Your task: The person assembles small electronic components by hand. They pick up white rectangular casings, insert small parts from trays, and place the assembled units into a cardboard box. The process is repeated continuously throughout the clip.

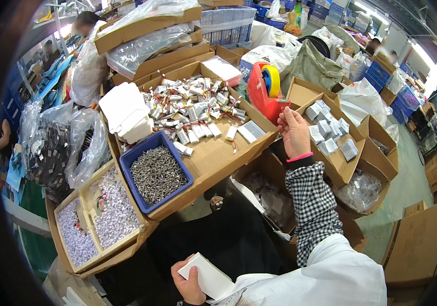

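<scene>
My left hand [190, 283] is low in front of me, closed around a flat white box [208, 275] with the thumb over its top. Farther out to the right, my right hand [295, 130] pinches the end of the tape at the cutter of a red tape dispenser [261, 104]. A yellow-rimmed tape roll [271, 80] sits in that dispenser. Between the fingertips the strip itself is hard to make out. The dispenser stands at the right rim of a cardboard tray [218, 153], which holds many small silver battery packs [193, 104] with thin wires.
A blue bin [126, 171] of small metal parts stands at the tray's near left, beside a divided wooden tray [90, 214] of small white pieces. White sheets [125, 109] are stacked behind. At right, a carton [353, 166] holds grey wrapped blocks [328, 127]; an open box [284, 178] sits below.
</scene>
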Tool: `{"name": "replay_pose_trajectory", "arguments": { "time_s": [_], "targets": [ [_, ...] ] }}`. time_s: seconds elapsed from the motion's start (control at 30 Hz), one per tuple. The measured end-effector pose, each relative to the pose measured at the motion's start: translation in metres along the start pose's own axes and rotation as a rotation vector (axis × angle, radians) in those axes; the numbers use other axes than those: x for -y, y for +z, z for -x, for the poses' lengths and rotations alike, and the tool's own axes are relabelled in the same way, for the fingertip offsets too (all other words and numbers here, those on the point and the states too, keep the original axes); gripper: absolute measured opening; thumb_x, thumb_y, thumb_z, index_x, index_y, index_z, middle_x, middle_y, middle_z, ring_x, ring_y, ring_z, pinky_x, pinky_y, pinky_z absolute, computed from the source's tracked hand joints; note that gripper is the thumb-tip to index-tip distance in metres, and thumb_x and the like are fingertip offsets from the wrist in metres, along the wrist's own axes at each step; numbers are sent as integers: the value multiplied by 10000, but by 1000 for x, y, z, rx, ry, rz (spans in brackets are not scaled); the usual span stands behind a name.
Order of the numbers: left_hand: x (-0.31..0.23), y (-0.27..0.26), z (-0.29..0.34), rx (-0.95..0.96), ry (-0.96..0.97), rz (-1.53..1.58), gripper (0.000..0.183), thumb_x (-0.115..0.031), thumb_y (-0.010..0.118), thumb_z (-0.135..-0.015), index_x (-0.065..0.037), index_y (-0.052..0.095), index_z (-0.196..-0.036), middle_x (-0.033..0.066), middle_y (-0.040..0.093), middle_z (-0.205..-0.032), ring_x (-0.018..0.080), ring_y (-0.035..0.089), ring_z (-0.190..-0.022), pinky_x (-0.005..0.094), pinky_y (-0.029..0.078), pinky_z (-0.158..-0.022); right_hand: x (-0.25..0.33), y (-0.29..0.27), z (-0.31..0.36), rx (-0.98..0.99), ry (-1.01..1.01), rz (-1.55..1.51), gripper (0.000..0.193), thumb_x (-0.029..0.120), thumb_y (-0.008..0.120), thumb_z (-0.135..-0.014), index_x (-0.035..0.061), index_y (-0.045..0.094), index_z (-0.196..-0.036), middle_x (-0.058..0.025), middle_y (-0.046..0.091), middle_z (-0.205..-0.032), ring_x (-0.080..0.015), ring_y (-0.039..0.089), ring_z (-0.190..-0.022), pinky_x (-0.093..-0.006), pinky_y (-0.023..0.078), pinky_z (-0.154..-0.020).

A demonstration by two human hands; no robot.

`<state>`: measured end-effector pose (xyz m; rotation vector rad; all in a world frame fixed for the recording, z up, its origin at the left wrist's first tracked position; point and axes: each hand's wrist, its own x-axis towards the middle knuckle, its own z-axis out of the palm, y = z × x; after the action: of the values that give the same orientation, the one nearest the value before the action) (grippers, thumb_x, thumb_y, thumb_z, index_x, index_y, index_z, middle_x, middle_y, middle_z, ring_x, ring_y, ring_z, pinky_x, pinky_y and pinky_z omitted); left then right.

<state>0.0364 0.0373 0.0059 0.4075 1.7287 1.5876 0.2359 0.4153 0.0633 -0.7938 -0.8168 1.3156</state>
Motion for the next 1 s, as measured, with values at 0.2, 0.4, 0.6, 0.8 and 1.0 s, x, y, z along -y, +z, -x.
{"name": "replay_pose_trajectory", "arguments": {
  "time_s": [0.2, 0.4, 0.6, 0.8, 1.0],
  "targets": [
    [4, -5, 0, 10, 30, 12, 324, -54, 644, -829, -12, 528, -1128, 121, 564, -1094, 223, 537, -1009, 327, 419, -911, -17, 12, 6, -64, -118, -82, 150, 175, 616, -902, 35, 592, -952, -20, 615, -819, -94, 554, -730, -229, 459, -699],
    [17, -15, -8, 25, 148, 14, 300, 45, 566, -836, -12, 439, -1102, 185, 586, -1154, 231, 577, -1015, 327, 452, -912, -8, 11, 84, 196, -23, 22, 117, 133, 568, -925, 30, 589, -978, -4, 609, -815, -69, 545, -754, -207, 450, -681],
    [24, -18, 3, 176, 181, 59, 331, 57, 601, -814, -58, 451, -1085, 159, 567, -1200, 192, 573, -1039, 307, 473, -894, -44, 35, 233, 596, 856, 271, 99, 100, 571, -908, 27, 575, -975, -32, 610, -873, -83, 561, -729, -193, 458, -661],
    [17, -18, 10, 211, 234, 58, 351, 44, 598, -824, -75, 450, -1119, 143, 552, -1221, 196, 573, -1062, 312, 488, -880, -53, 52, 289, 603, 1099, 61, 333, 42, 593, -887, 60, 440, -1182, -73, 608, -829, -136, 595, -740, -239, 497, -670],
    [16, -20, 15, 183, 298, -29, 443, 34, 615, -816, -80, 419, -1197, 136, 554, -1219, 200, 582, -1049, 318, 492, -877, -54, 58, 300, 578, 1058, 89, 409, 82, 607, -890, 53, 378, -1228, -68, 638, -819, -105, 596, -732, -224, 438, -667]
  ]
}}
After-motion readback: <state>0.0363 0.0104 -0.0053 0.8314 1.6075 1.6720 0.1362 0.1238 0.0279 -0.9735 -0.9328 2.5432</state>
